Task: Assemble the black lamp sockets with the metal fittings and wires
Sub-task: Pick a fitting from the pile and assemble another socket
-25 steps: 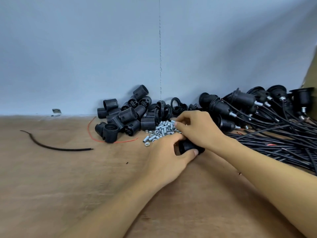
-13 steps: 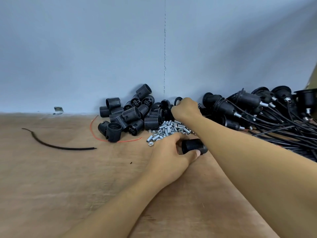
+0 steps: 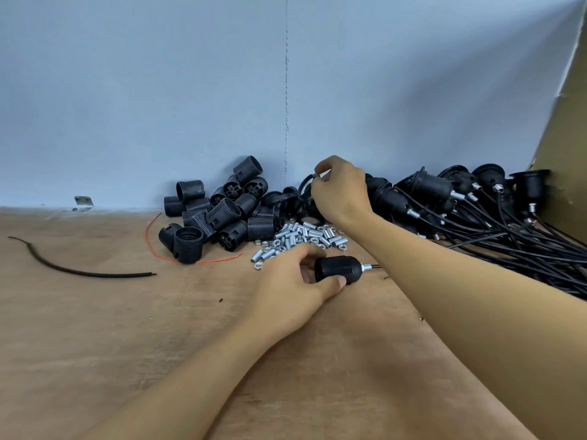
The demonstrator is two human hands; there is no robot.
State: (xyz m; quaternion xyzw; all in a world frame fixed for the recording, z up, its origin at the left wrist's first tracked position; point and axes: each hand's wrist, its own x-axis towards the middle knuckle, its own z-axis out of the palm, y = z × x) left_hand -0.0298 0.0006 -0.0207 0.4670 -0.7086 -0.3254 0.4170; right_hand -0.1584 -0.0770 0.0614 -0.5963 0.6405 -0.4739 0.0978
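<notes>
My left hand [image 3: 293, 281] grips a black lamp socket [image 3: 338, 268] lying on its side on the wooden table, a metal fitting and short wire sticking out of its right end. My right hand [image 3: 341, 188] is lifted over the pile of black rings [image 3: 293, 198] by the wall, fingers pinching a black ring [image 3: 308, 182]. Small silver threaded fittings and nuts [image 3: 301, 238] lie heaped between the two hands. A heap of loose black socket shells [image 3: 219, 214] sits to the left of them.
Assembled sockets with long black wires [image 3: 476, 214] are piled at the right against the wall and a cardboard panel [image 3: 568, 128]. A loose black wire [image 3: 79, 271] and a thin red wire [image 3: 152, 236] lie on the table [image 3: 127, 328] at the left.
My right hand left the fittings beside the socket, reached back to the ring pile and has lifted with a ring pinched. The left hand kept its hold; the socket's fitting end now shows.
</notes>
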